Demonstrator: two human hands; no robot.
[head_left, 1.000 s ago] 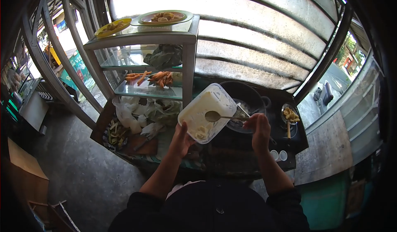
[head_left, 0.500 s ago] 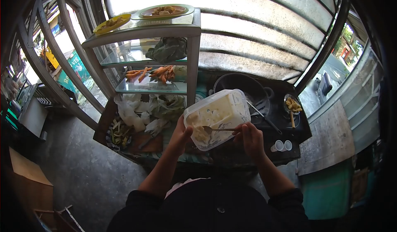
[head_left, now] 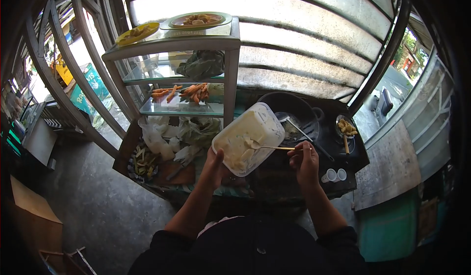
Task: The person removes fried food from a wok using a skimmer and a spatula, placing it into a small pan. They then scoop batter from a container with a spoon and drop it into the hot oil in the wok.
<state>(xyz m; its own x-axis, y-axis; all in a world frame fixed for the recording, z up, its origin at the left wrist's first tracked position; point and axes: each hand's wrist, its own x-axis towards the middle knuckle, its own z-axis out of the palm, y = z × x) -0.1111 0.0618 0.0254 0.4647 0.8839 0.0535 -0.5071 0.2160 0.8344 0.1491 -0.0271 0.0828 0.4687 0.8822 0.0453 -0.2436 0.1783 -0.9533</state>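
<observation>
My left hand [head_left: 213, 165] grips the lower left side of a white plastic container [head_left: 271, 123], its thumb over the rim. The container is tilted, and a pale, batter-like mixture [head_left: 234, 145] clings to its inside. In my right hand [head_left: 305, 163] a spoon [head_left: 274, 148] is pinched by the end of its handle. The spoon's bowl lies over the mixture inside the container. Just behind the container stands a dark wok [head_left: 309, 112] with a long-handled utensil [head_left: 314, 142] resting in it.
A glass display case [head_left: 232, 78] stands at the back left, with carrots [head_left: 195, 93] on a shelf. Plastic bags [head_left: 156, 140] lie below it. On the right are a strainer of fried pieces [head_left: 346, 127] and two white cups [head_left: 328, 176]. Cut vegetables [head_left: 142, 162] sit at the left end.
The container has shifted left and tilted more steeply. My right hand has moved slightly right, and the spoon now shows more of its handle.
</observation>
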